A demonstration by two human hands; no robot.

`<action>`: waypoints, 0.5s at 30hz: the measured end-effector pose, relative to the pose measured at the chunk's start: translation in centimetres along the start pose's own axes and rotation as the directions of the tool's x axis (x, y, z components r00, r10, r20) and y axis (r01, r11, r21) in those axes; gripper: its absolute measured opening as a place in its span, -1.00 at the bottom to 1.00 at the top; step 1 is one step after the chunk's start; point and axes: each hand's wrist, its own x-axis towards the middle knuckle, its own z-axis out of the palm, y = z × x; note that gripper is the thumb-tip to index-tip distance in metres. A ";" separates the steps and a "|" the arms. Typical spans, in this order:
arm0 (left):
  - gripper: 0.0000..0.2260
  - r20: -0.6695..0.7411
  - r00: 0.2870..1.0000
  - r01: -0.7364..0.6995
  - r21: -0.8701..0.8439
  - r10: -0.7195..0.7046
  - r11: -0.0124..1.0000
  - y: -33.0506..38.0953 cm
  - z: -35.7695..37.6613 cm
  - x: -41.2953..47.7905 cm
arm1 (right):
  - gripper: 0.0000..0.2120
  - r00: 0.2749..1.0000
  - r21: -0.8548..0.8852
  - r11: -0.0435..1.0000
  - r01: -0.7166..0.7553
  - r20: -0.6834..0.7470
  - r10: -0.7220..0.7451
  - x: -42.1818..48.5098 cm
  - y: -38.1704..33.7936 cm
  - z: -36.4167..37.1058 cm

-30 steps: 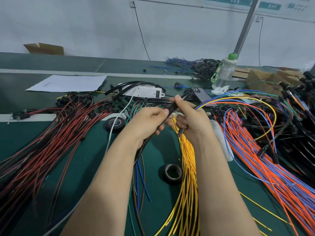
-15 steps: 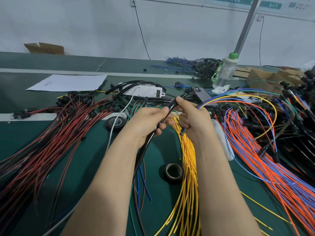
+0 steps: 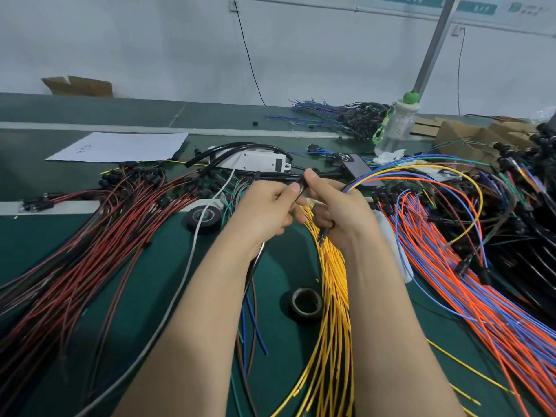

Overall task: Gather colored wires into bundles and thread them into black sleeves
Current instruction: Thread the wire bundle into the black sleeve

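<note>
My left hand (image 3: 264, 210) grips a black sleeve (image 3: 255, 263); its upper end shows between both thumbs and its length hangs down below my wrist. Blue and brown wire ends (image 3: 251, 320) trail out beneath it. My right hand (image 3: 340, 210) pinches a small bundle of yellow, blue and orange wires (image 3: 421, 173) at the sleeve's mouth; the wires loop off to the right. The two hands touch above a yellow wire pile (image 3: 331, 311).
Red and black wires (image 3: 90, 242) spread at left, orange and blue wires (image 3: 469, 290) at right. Two black tape rolls (image 3: 307, 303) (image 3: 204, 216) lie on the green mat. Behind are a white box (image 3: 258, 161), a phone (image 3: 358, 170), a bottle (image 3: 397, 124), paper (image 3: 120, 145).
Both hands have risen slightly and closed together; the sleeve end is tilted flatter between the thumbs, and the looping colored wires have shifted a little.
</note>
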 end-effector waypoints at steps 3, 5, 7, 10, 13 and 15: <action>-0.68 -0.016 1.000 -0.007 0.064 0.008 0.998 0.2 0.1 0.0 | -0.73 0.996 0.040 0.998 0.046 -0.073 -0.043 0.1 0.0 0.1; -0.70 0.026 1.000 -0.021 0.176 0.017 0.984 0.3 0.4 0.0 | -0.74 0.989 0.046 0.996 0.073 -0.133 -0.066 0.1 0.1 0.0; -0.73 0.064 0.997 -0.066 0.362 0.046 0.930 0.4 0.6 0.0 | -0.75 0.978 0.032 0.996 0.078 -0.198 -0.071 0.2 0.2 -0.1; -0.76 0.030 0.992 -0.122 0.505 0.124 0.855 0.7 0.7 0.0 | -0.78 0.980 0.060 0.996 0.073 -0.188 -0.060 0.1 0.2 -0.1; -0.71 -0.024 0.981 -0.156 0.483 0.191 0.862 1.0 0.5 -0.1 | -0.75 0.996 0.106 0.992 0.066 -0.067 -0.059 0.1 0.0 0.0; -0.69 0.001 0.983 -0.169 0.414 0.185 0.895 1.0 0.3 -0.2 | -0.74 0.997 0.091 0.993 0.077 -0.025 -0.075 0.1 -0.1 0.0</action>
